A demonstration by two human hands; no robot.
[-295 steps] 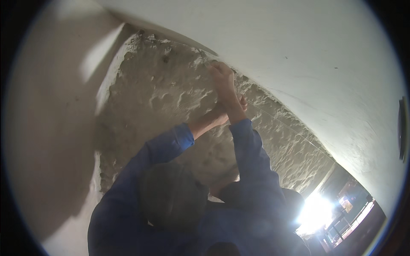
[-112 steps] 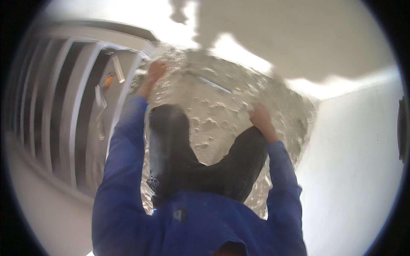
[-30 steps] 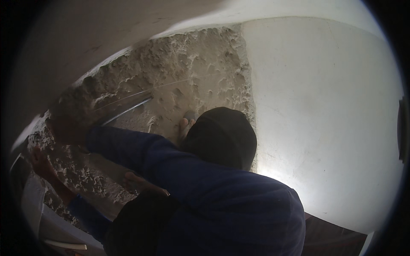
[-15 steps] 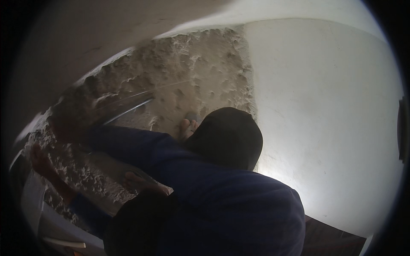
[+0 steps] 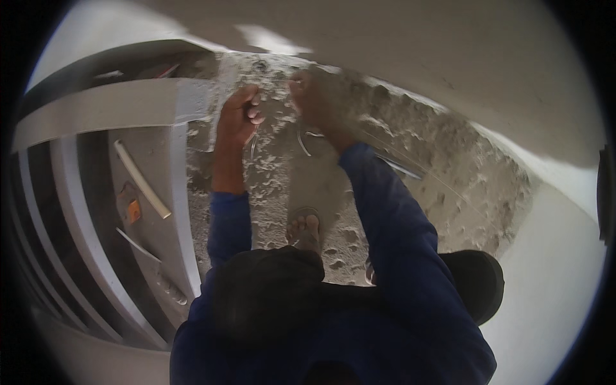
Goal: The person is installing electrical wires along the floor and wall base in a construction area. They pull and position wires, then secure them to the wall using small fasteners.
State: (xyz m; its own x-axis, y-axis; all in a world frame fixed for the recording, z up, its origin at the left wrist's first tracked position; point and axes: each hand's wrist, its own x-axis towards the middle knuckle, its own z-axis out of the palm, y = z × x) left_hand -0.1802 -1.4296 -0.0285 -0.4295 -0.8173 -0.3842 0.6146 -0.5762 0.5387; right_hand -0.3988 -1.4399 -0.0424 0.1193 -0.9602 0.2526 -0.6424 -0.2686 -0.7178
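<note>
My left hand point(image 5: 240, 115) is closed, its fingers curled in front of the sandy ground. From below it hangs a thin white wire point(image 5: 252, 147), which seems to run out of the fist. My right hand point(image 5: 312, 106) is a short way to its right, with the fingers curled in but smeared by motion. Whatever is in it cannot be made out. A second short white strand point(image 5: 303, 145) curves down below that hand; whether it joins the first is unclear. Both forearms, in blue sleeves, reach forward past my bare foot point(image 5: 304, 228).
White-edged steps point(image 5: 96, 212) lie at the left, holding a cream tube point(image 5: 142, 179), an orange object point(image 5: 133, 210) and a thin white strip point(image 5: 138, 245). A shiny rod point(image 5: 399, 168) rests on the rough sand point(image 5: 462, 199). Pale walls point(image 5: 449, 58) curve around ahead and right.
My view has swung left, bringing the steps into sight and shifting the rod rightward. Both hands are now close together in front of me; before, the left was low at the far left.
</note>
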